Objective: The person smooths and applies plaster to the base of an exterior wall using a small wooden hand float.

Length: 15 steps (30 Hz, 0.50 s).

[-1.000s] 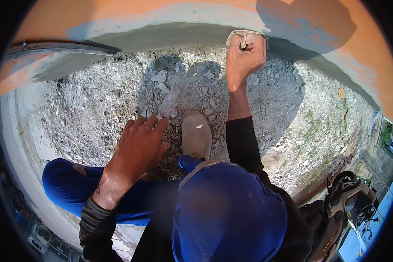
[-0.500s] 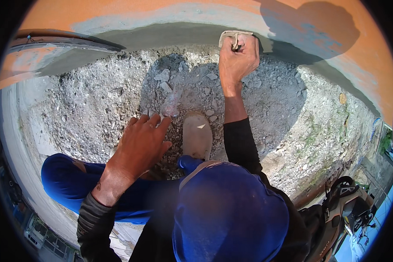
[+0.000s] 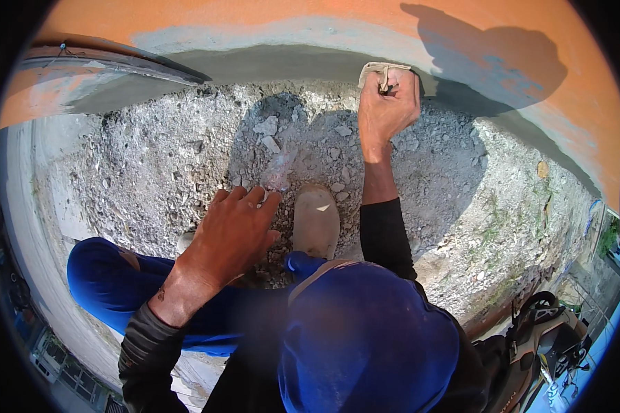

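My right hand (image 3: 390, 110) is closed around a small beige plastering float (image 3: 375, 67), its flat plate against the damp grey cement band (image 3: 275, 63) at the foot of the wall. Fingers hide most of the float's handle. Over the rubble, in front of my blue-clad left knee, hovers my left hand (image 3: 231, 230); its fingers are apart and it holds nothing. Just beyond those fingertips lies a crumpled clear plastic bag (image 3: 277, 172) on the ground.
Above the cement rises an orange wall (image 3: 365, 17). Loose stones and broken rubble (image 3: 151, 162) cover the ground around my shoe (image 3: 316, 220). A long board (image 3: 110, 63) runs along the wall at left. Behind me on the right stands a motorcycle (image 3: 548, 337).
The view has shifted a little. My right hand and the float are slightly farther right and nearer to me along the cement band. My left hand stays open above the rubble.
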Tool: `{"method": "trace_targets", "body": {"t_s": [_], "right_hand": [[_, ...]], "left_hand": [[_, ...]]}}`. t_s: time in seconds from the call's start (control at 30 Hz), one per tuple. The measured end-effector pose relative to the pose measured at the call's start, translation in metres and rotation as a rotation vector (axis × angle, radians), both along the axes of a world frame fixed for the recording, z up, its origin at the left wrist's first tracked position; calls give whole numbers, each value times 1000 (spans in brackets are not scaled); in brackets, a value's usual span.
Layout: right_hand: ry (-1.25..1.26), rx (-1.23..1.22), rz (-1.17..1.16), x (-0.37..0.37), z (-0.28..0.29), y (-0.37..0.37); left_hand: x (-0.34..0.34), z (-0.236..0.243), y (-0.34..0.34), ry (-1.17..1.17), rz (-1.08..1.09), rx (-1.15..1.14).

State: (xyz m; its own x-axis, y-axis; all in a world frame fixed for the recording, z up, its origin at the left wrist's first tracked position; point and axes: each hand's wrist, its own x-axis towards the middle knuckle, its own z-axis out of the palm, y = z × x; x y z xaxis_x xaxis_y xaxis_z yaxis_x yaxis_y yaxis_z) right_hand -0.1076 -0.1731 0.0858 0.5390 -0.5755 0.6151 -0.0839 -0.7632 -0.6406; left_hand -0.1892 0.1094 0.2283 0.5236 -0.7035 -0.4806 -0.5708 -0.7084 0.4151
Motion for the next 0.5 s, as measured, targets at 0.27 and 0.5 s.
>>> {"method": "trace_targets", "body": {"t_s": [0.27,0.5], "right_hand": [[48,30,-29,-2,0,3],[27,6,12,0,3,6]], "left_hand": [[-2,-2,3,12,12,5],[-3,-5,3,-14,0,12]]}}
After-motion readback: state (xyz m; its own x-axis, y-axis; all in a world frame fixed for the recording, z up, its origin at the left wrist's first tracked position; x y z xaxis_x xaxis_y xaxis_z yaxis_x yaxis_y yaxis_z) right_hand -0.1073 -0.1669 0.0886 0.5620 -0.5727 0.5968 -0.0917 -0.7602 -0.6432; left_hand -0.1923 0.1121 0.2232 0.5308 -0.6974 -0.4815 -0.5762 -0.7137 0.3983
